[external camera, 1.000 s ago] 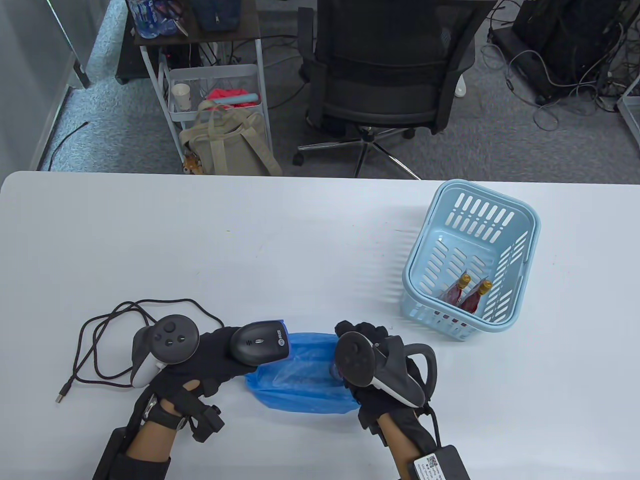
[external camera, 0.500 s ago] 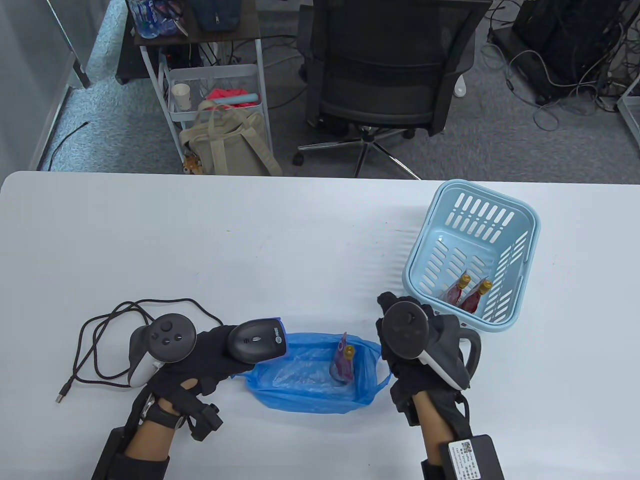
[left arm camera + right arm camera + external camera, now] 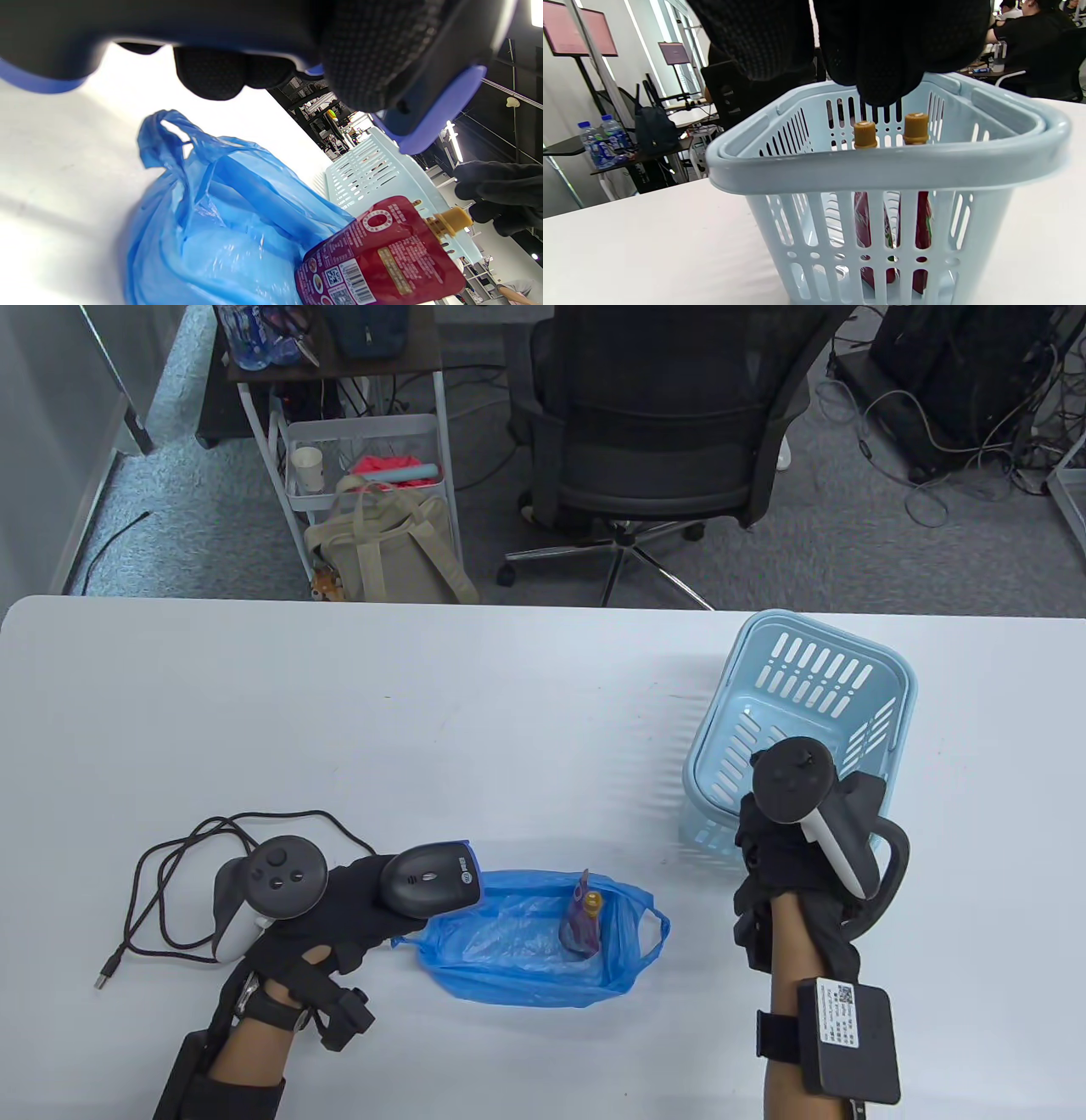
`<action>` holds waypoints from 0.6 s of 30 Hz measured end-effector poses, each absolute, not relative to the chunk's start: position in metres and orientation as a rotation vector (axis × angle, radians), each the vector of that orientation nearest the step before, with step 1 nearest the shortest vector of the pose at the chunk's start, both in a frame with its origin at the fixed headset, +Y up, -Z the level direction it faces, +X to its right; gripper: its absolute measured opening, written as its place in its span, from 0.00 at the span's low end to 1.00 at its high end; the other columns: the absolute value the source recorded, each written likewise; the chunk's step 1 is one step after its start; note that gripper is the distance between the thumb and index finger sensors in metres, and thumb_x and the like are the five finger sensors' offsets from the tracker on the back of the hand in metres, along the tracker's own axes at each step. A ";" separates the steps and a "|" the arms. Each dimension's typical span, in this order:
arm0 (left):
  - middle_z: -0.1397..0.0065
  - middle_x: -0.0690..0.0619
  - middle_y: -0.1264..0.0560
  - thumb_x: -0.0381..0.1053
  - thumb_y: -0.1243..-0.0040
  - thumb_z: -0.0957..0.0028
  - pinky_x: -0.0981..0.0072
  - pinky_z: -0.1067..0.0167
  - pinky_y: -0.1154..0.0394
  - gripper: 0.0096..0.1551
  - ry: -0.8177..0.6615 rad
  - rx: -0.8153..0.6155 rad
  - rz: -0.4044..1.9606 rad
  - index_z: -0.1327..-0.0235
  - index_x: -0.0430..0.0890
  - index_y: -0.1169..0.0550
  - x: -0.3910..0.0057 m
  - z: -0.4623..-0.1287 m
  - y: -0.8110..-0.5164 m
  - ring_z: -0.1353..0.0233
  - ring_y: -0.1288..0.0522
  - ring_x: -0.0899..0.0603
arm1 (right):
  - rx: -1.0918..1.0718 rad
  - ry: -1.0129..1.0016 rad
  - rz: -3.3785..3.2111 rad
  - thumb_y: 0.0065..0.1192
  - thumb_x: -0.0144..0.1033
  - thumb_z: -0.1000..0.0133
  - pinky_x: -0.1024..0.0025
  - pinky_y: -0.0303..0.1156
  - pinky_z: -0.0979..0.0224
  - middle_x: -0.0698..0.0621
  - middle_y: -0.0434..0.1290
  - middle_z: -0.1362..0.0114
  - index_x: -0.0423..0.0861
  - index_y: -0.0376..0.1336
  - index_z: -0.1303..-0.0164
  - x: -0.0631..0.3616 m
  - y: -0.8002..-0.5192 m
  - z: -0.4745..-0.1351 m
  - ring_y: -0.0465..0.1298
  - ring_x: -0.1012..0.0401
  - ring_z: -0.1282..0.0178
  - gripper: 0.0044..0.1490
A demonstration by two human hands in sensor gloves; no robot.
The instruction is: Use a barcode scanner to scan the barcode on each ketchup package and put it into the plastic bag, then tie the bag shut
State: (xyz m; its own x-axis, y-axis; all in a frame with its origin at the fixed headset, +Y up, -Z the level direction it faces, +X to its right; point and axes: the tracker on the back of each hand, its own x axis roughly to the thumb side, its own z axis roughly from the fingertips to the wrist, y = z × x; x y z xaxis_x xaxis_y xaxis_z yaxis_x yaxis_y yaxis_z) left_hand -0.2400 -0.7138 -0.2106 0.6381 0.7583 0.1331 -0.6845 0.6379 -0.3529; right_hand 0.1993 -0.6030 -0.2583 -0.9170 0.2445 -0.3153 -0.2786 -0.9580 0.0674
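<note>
My left hand [image 3: 356, 903] grips the black barcode scanner [image 3: 431, 882] at the left end of the blue plastic bag [image 3: 526, 950], which lies open on the table. One red ketchup pouch [image 3: 584, 920] with a tan cap stands in the bag; its barcode shows in the left wrist view [image 3: 382, 258]. My right hand [image 3: 772, 848] hovers over the near rim of the light-blue basket [image 3: 814, 636] and holds nothing. Its fingers [image 3: 878, 80] hang just above two capped pouches [image 3: 865, 134] standing inside the basket [image 3: 882, 169]. The table view hides those pouches under the hand.
The scanner's black cable [image 3: 170, 882] loops on the table left of my left hand and ends in a loose USB plug. Beyond the table's far edge stand an office chair [image 3: 662, 415] and a wire cart [image 3: 365, 466].
My right hand let go of the pouch in the bag and moved up and right to the basket. The bag's mouth and handle now show. The left hand barely moved.
</note>
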 end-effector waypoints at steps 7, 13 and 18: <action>0.35 0.52 0.22 0.59 0.28 0.53 0.43 0.36 0.26 0.29 -0.271 -0.285 0.833 0.39 0.53 0.20 -0.241 -0.211 -0.714 0.40 0.18 0.40 | -0.587 0.254 2.864 0.62 0.33 0.41 0.47 0.70 0.36 0.34 0.57 0.17 0.43 0.54 0.19 0.208 -0.625 -0.278 0.70 0.41 0.33 0.39; 0.35 0.53 0.22 0.59 0.28 0.53 0.43 0.36 0.26 0.29 -0.264 -0.289 0.829 0.39 0.52 0.20 -0.242 -0.212 -0.715 0.40 0.18 0.40 | -0.642 0.320 2.898 0.61 0.33 0.41 0.48 0.70 0.36 0.35 0.59 0.18 0.42 0.54 0.19 0.209 -0.637 -0.290 0.71 0.42 0.34 0.39; 0.35 0.52 0.22 0.59 0.28 0.53 0.43 0.36 0.26 0.29 -0.260 -0.290 0.827 0.39 0.52 0.20 -0.242 -0.212 -0.715 0.40 0.18 0.40 | -0.655 0.300 2.912 0.62 0.33 0.41 0.49 0.71 0.37 0.35 0.61 0.20 0.42 0.56 0.20 0.207 -0.641 -0.295 0.72 0.43 0.36 0.37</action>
State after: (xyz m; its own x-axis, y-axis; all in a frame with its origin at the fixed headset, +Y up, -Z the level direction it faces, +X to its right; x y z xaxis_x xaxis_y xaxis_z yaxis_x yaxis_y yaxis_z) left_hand -0.2422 -0.7151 -0.2121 0.6499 0.7516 0.1134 -0.6813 0.6421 -0.3515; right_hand 0.2066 -0.6405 -0.2951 -0.8950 0.0933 -0.4361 -0.1802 -0.9701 0.1623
